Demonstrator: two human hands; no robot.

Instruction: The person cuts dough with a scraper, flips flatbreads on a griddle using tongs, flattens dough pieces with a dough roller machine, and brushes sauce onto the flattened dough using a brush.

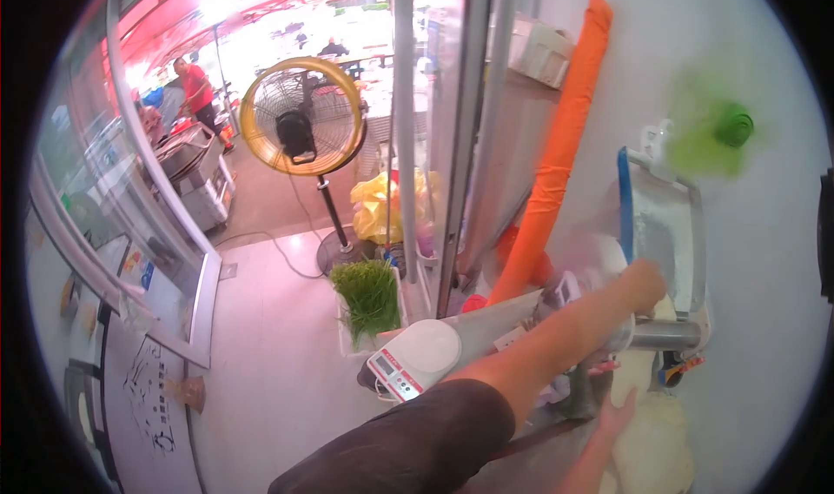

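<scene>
The left hand [645, 287] curls above a steel roller [667, 335], its grip unclear, while the right hand [616, 414] spreads open against pale dough [656, 442] below, apparently mid-rolling, which calls for steady, even support.

Pale flr [261, 320] w/ fan's rnd base [349, 256] on it.
</scene>
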